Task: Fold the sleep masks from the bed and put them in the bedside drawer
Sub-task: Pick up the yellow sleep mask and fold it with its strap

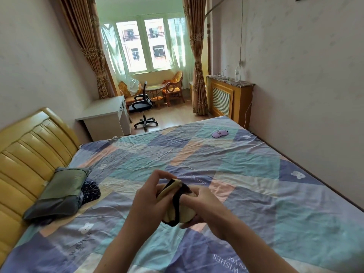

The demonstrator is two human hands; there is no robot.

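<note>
Mask [178,201], cream with black strap, held above bed [236,174], mid-fold. Left hand [149,198] pinches the folded top edge, right hand [204,205] grips the lower half to keep it doubled. Purple mask [220,133] lies at far side, unfolded. Drawer not visible.

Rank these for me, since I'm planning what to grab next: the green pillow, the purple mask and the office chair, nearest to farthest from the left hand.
1. Green pillow: on the bed to the left of the left hand, by the headboard.
2. Purple mask: far side of the bed, ahead and right.
3. Office chair: on the floor beyond the bed, by the desk.
</note>
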